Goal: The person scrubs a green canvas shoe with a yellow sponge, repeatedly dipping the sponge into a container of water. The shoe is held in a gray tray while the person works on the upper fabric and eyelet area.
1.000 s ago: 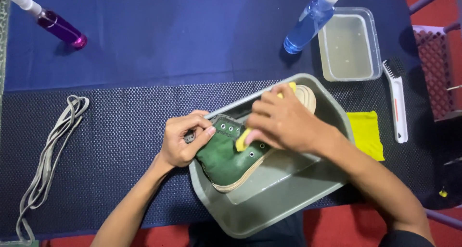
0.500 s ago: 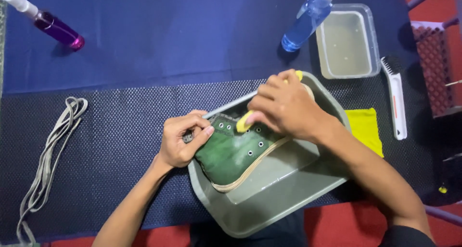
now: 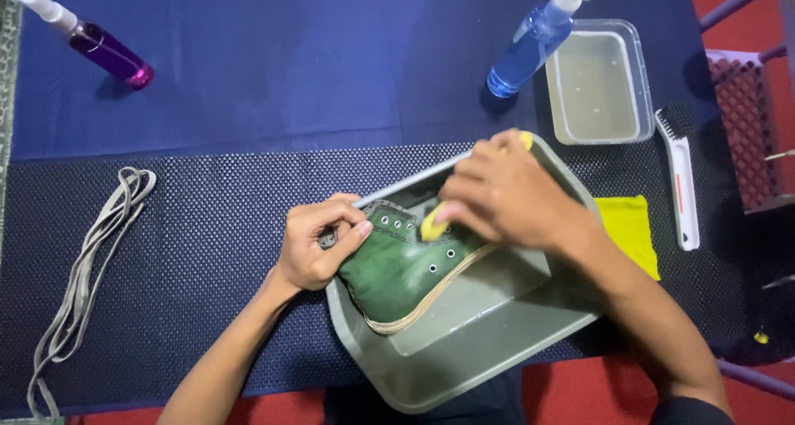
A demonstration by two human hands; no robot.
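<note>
A green high-top shoe [image 3: 397, 272] with a tan sole lies on its side in a grey plastic tub [image 3: 464, 355]. My left hand [image 3: 319, 243] pinches the shoe's collar at the tub's left rim. Over the eyelet row, my right hand [image 3: 505, 197] is shut on a yellow sponge [image 3: 432, 222] and presses it onto the shoe; another bit of yellow shows above my knuckles. The shoe's toe is hidden under my right hand.
Grey shoelaces [image 3: 83, 280] lie at the left on the dark mat. A purple spray bottle [image 3: 103, 48] stands back left. Back right are a blue spray bottle [image 3: 530, 48] and a clear water-filled tub [image 3: 598, 81]. A white brush [image 3: 681, 181] and yellow cloth [image 3: 629, 230] lie right.
My right hand slid the sponge up along the eyelets and then slightly back down. My left hand kept its hold on the collar.
</note>
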